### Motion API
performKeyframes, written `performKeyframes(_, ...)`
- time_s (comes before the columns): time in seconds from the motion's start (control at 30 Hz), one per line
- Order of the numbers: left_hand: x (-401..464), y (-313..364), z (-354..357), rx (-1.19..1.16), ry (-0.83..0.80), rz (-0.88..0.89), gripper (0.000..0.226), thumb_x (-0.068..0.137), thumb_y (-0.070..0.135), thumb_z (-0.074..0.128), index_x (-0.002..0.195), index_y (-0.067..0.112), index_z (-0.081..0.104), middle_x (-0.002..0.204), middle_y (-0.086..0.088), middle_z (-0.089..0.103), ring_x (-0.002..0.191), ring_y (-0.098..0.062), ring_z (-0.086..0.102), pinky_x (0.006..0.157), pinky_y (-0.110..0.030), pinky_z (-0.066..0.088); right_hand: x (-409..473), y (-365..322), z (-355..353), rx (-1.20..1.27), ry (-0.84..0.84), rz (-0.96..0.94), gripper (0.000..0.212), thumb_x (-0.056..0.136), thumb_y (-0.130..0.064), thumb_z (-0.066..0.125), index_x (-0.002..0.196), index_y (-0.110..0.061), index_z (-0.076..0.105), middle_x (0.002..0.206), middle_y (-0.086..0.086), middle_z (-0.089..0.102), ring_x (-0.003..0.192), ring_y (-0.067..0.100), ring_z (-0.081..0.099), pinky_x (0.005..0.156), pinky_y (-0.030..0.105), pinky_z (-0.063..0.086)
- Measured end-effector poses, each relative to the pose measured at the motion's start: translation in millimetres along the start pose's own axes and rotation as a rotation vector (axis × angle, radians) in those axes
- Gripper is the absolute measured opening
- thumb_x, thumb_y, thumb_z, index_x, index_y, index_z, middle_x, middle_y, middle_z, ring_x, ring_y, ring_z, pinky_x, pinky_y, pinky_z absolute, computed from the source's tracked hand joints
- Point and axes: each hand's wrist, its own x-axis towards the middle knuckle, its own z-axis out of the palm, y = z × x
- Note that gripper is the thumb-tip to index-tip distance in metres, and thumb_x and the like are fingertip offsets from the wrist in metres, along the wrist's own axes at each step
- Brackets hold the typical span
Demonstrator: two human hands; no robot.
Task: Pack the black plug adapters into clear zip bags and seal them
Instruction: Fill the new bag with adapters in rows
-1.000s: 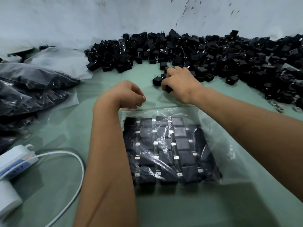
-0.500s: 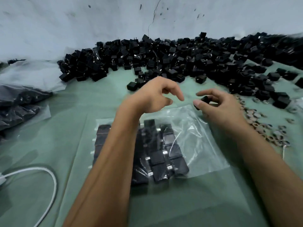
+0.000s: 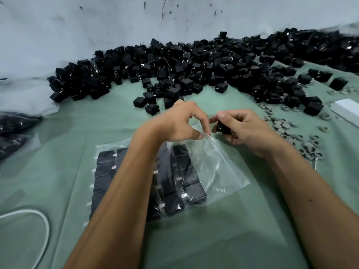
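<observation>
Clear plastic zip bag (image 3: pixel 217 167) lies at the centre of the frame on the pale green table covering (image 3: pixel 223 239), rows of black square plug adapters (image 3: pixel 194 191) showing through it. The left hand (image 3: pixel 178 123) pinches the bag's open top edge between thumb and forefinger. Just right of it, the right hand (image 3: pixel 240 129) curls its fingers round one black adapter (image 3: pixel 221 127). A heap of loose black adapters (image 3: pixel 194 65) fills the upper frame, grey rings (image 3: pixel 287 131) scattered at right.

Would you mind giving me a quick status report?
Left hand pinching bag mouth open. Right hand holding one adapter at the opening. Nothing in the way.
</observation>
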Motion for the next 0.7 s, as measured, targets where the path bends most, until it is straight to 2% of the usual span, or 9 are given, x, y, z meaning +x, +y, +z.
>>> performKeyframes(0.13,-2.7,-4.4,-6.4,-0.087,0.029,-0.012,0.016,0.080,0.015,0.085,0.086,0.030,0.080,0.104,0.009,0.065,0.112,-0.017,0.057,0.097,-0.036,0.046,-7.6,-6.9,-7.7,0.187,-0.292,0.113,0.035,0.097,-0.022,0.056,0.124,-0.004,0.070,0.092,0.018,0.074,0.074,0.023,0.070,0.059,0.027,0.056)
performKeyframes(0.23,-3.7,-3.2,-8.0,-0.097,0.033,-0.017,0.017,0.079,0.016,0.087,0.084,0.030,0.080,0.100,0.012,0.066,0.110,-0.021,0.058,0.096,-0.047,0.052,-9.1,-9.6,-11.4,0.179,-0.350,0.093,0.034,0.087,-0.006,0.064,0.119,0.002,0.069,0.106,0.019,0.076,0.085,0.022,0.076,0.072,0.026,0.062)
performKeyframes(0.3,-3.9,-2.3,-8.4,-0.095,0.042,-0.010,0.016,0.078,0.016,0.087,0.083,0.030,0.080,0.096,0.013,0.067,0.107,-0.021,0.057,0.091,-0.043,0.054,-8.4,-10.0,-11.2,0.036,-0.331,0.023,0.034,0.079,-0.004,0.075,0.112,0.002,0.071,0.105,0.017,0.077,0.085,0.022,0.075,0.073,0.027,0.061)
performKeyframes(0.33,-3.9,-2.0,-9.2,-0.101,0.047,0.001,0.016,0.078,0.016,0.087,0.083,0.029,0.080,0.094,0.012,0.068,0.104,-0.021,0.057,0.087,-0.035,0.054,-7.5,-9.1,-9.9,-0.054,-0.309,-0.023,0.033,0.078,-0.005,0.080,0.110,0.000,0.073,0.103,0.015,0.078,0.084,0.026,0.075,0.072,0.031,0.061)
performKeyframes(0.4,-4.4,-0.7,-10.6,-0.109,0.053,0.033,0.015,0.078,0.014,0.087,0.083,0.026,0.080,0.090,0.008,0.070,0.098,-0.022,0.056,0.077,-0.022,0.048,-6.9,-8.2,-3.0,-0.206,-0.258,-0.119,0.028,0.079,-0.009,0.085,0.105,-0.008,0.076,0.102,0.009,0.079,0.086,0.046,0.071,0.076,0.051,0.059)
performKeyframes(0.47,-4.5,0.5,-11.9,-0.118,0.065,0.056,0.014,0.077,0.012,0.086,0.083,0.024,0.081,0.087,0.004,0.070,0.094,-0.024,0.054,0.072,-0.020,0.045,-7.1,-6.4,8.4,-0.194,-0.229,-0.171,0.026,0.080,-0.011,0.087,0.103,-0.009,0.076,0.101,0.006,0.080,0.087,0.058,0.066,0.081,0.071,0.053)
performKeyframes(0.5,-4.7,1.3,-12.4,-0.127,0.070,0.065,0.014,0.078,0.011,0.086,0.084,0.022,0.081,0.086,0.004,0.070,0.091,-0.023,0.053,0.071,-0.020,0.045,-7.5,-5.7,14.0,-0.161,-0.200,-0.179,0.026,0.079,-0.011,0.087,0.102,-0.008,0.076,0.100,0.006,0.080,0.088,0.057,0.068,0.083,0.074,0.053)
performKeyframes(0.6,-6.4,3.1,-13.3,-0.143,0.069,0.092,0.014,0.078,0.007,0.085,0.085,0.019,0.081,0.081,0.015,0.068,0.081,-0.012,0.049,0.069,-0.014,0.043,-6.3,-1.4,24.3,-0.175,-0.142,-0.196,0.027,0.079,-0.014,0.087,0.101,-0.005,0.075,0.098,0.008,0.079,0.091,0.039,0.075,0.087,0.063,0.057)
performKeyframes(0.7,-7.8,2.8,-13.8,-0.158,0.075,0.095,0.015,0.078,0.006,0.085,0.084,0.019,0.081,0.078,0.018,0.065,0.079,-0.006,0.048,0.068,-0.013,0.043,-6.6,0.8,31.6,-0.225,-0.107,-0.220,0.025,0.084,-0.017,0.083,0.101,-0.001,0.073,0.098,0.011,0.078,0.092,0.029,0.077,0.088,0.058,0.059)
